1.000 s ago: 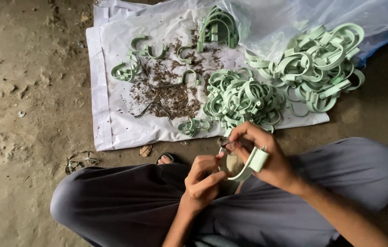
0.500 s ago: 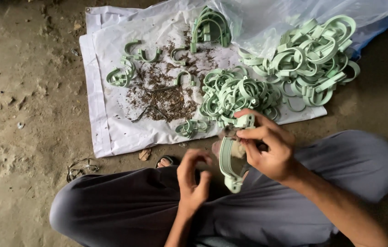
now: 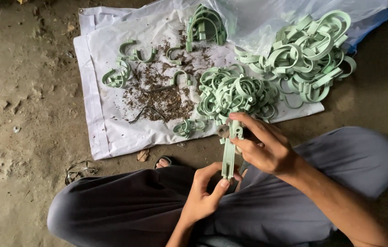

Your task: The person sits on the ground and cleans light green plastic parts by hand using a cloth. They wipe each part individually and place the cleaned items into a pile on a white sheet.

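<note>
Since prev frame you're turning the pale green clip (image 3: pixel 229 153) upright w/ both hands gripping it, right hand (image 3: pixel 267 148) up top, left hand (image 3: pixel 203 194) below; big clip heap (image 3: pixel 303 55) beyond it is waiting, few sorted.

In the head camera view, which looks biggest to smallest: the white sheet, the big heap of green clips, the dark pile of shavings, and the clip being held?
1. white sheet
2. heap of green clips
3. pile of shavings
4. held clip, gripped by both the right hand and left hand; nearer the camera, yet clearly smallest.
</note>
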